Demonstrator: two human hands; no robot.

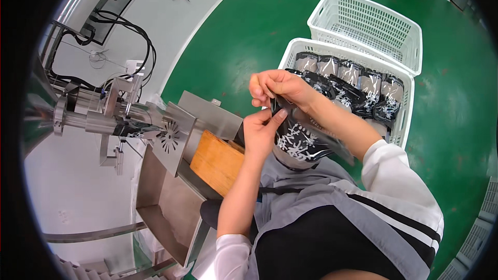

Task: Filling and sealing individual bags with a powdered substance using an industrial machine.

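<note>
A filled plastic bag (298, 142), black and clear with white brush-like lettering, hangs in front of my lap. My left hand (261, 130) is closed on its gathered top edge, the thumb lying across the black film. Just above it, my right hand (280, 87) has its thumb and fingers pinched together at the bag's upper end. Clear film spreads from there below my right forearm. The fingertips partly hide the bag's mouth.
On the green floor to the right, a white basket (410, 109) holds several similar filled bags. Behind it stands another white basket (365, 2). At left is a steel machine (98, 123) with a tube, slotted plate (171, 136) and tray (166, 212). A wooden board (215, 162) lies beside my left forearm.
</note>
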